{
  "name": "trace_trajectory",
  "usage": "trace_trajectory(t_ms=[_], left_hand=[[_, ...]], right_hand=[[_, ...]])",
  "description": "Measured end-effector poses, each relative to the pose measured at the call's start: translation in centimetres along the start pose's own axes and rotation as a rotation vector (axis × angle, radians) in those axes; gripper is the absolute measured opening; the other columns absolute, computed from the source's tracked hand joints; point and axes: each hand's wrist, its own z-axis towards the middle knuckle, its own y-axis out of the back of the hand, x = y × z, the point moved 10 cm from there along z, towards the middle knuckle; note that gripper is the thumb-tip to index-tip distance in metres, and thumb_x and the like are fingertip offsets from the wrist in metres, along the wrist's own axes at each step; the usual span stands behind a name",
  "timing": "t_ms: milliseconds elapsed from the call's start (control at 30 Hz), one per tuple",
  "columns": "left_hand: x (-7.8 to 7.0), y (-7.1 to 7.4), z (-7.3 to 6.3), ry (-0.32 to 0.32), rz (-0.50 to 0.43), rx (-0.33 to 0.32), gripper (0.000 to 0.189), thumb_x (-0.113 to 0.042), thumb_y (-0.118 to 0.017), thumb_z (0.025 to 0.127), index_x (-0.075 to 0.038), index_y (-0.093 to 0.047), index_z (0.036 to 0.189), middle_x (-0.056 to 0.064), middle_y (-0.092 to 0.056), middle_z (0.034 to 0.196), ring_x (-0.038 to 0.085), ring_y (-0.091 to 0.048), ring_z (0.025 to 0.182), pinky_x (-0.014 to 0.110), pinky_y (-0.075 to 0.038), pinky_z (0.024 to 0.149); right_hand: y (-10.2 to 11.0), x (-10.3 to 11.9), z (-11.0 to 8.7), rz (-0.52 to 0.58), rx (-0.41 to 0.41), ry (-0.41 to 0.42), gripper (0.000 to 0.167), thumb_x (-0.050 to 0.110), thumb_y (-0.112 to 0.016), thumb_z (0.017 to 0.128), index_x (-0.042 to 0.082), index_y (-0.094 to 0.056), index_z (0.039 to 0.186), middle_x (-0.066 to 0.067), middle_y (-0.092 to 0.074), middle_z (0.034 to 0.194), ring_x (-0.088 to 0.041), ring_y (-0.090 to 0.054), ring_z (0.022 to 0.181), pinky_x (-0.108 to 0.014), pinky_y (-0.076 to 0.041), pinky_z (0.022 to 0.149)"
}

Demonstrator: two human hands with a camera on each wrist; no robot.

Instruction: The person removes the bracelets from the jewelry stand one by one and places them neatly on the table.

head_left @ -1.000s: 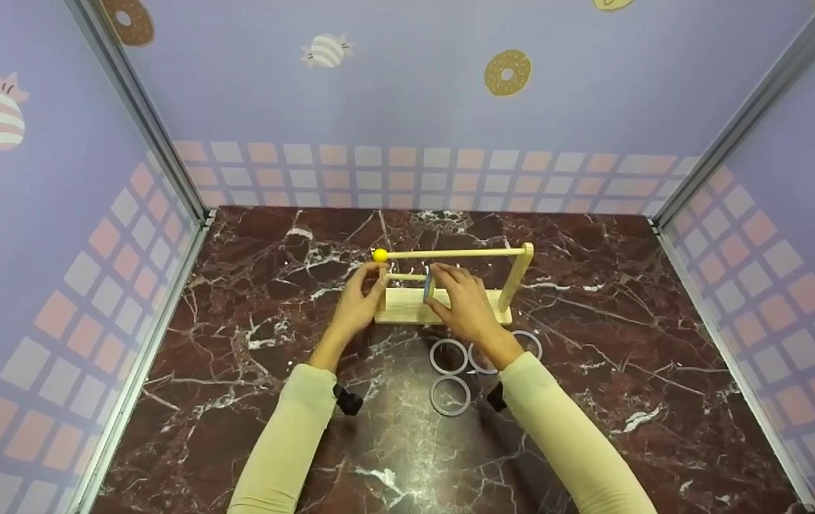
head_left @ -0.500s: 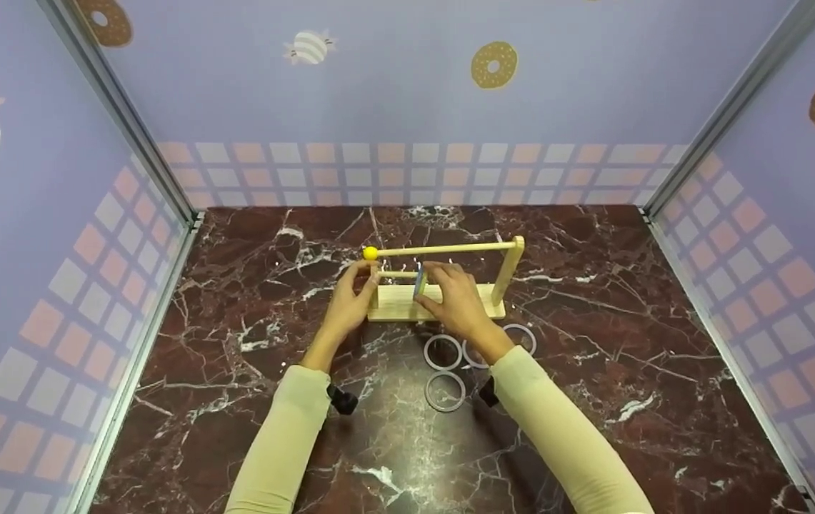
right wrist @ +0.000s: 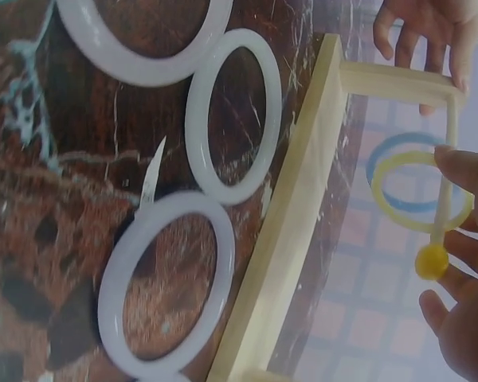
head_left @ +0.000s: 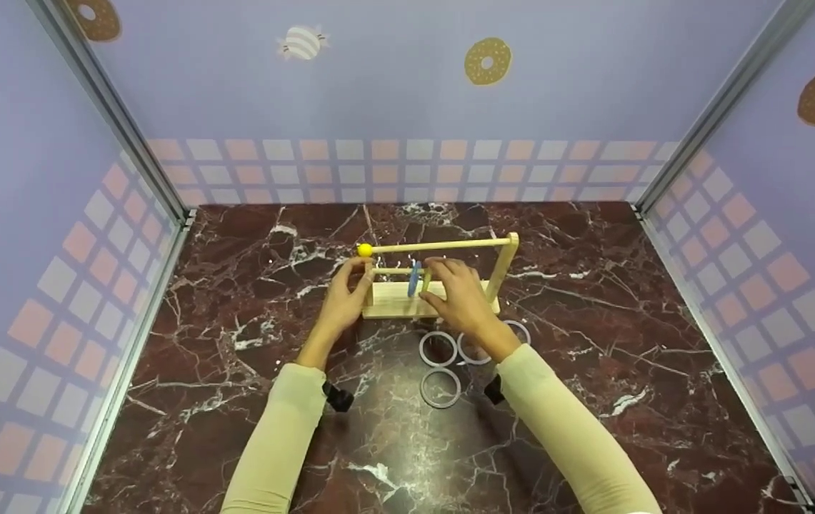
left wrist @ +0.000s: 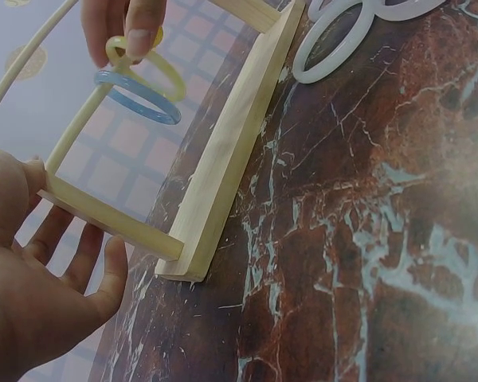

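A wooden stand (head_left: 393,305) has two rods, each fixed to one post. My left hand (head_left: 343,296) grips the top of its left post (left wrist: 111,216), thumb on one side and fingers on the other. From that post runs the lower rod (left wrist: 76,131), ending in a yellow ball (right wrist: 432,261). A blue bangle (head_left: 413,279) hangs round this rod, apart from my fingers. Just right of it, my right hand (head_left: 461,296) pinches a yellow bangle (right wrist: 380,199), also round the rod, between thumb and fingers.
Several pale bangles lie on the dark marbled table in front of the stand, including a whitish one (right wrist: 197,119) and a lavender one (right wrist: 111,306). The upper rod (head_left: 443,245), tipped with another yellow ball (head_left: 365,250), runs behind my hands. Patterned walls (head_left: 378,86) enclose the table.
The blue bangle has come away from my right fingers and now hangs with a gap from the yellow one. My left hand stays on the post. The head view has shifted slightly.
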Motion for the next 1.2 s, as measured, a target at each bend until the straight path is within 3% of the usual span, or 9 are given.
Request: trace_trajectory(t_ms=[233,367,567,867,1067,1200], left_hand=[[-0.2,0.1,0.0,0.005,0.026,0.010,0.026,-0.009,-0.062,0.107,0.002,-0.064,0.131,0.030,-0.062,0.134,0.041,-0.060,0.124,0.057,-0.042,0.112],[0.2,-0.1,0.1,0.032,0.027,0.046,0.028,-0.013,-0.063,0.107,-0.003,-0.064,0.134,0.026,-0.063,0.137,0.034,-0.061,0.124,0.050,-0.046,0.110],[0.3,0.1,0.2,0.039,0.015,0.058,0.032,-0.015,-0.063,0.108,0.000,-0.062,0.136,0.022,-0.063,0.137,0.032,-0.060,0.124,0.047,-0.046,0.110],[0.4,-0.1,0.2,0.030,-0.001,0.047,0.030,-0.013,-0.063,0.107,0.002,-0.063,0.133,0.020,-0.065,0.132,0.034,-0.062,0.121,0.048,-0.047,0.108],[0.3,0.1,0.0,0.031,-0.004,0.017,0.030,-0.010,-0.064,0.107,0.003,-0.063,0.133,0.023,-0.064,0.131,0.037,-0.062,0.118,0.052,-0.048,0.105],[-1.3,0.0,-0.5,0.042,-0.014,0.014,0.029,-0.005,-0.062,0.106,0.006,-0.062,0.134,0.029,-0.062,0.133,0.043,-0.060,0.120,0.056,-0.047,0.105]], right_hand=[[1.9,-1.2,-0.7,0.032,-0.040,-0.011,0.058,0.027,-0.084,0.092,0.004,-0.063,0.142,-0.012,-0.065,0.140,-0.036,-0.057,0.131,-0.056,-0.047,0.100],[3.0,-2.2,-1.4,0.062,-0.072,-0.022,0.057,0.025,-0.085,0.092,0.001,-0.064,0.139,-0.015,-0.065,0.139,-0.037,-0.059,0.129,-0.056,-0.046,0.108],[4.3,-3.9,-3.6,0.109,-0.081,-0.053,0.058,0.022,-0.086,0.090,-0.003,-0.064,0.138,-0.020,-0.066,0.138,-0.040,-0.060,0.130,-0.053,-0.045,0.113],[4.9,-5.1,-8.4,0.231,-0.015,-0.083,0.056,0.018,-0.092,0.084,-0.004,-0.068,0.130,-0.020,-0.073,0.123,-0.038,-0.071,0.111,-0.053,-0.058,0.095],[4.7,-5.3,-11.6,0.334,0.085,-0.164,0.054,0.018,-0.093,0.082,0.001,-0.071,0.129,-0.013,-0.075,0.124,-0.035,-0.071,0.114,-0.054,-0.057,0.098],[4.4,-5.2,-13.4,0.343,0.145,-0.180,0.053,0.023,-0.093,0.084,0.004,-0.072,0.129,-0.010,-0.075,0.125,-0.034,-0.071,0.115,-0.056,-0.057,0.098]])
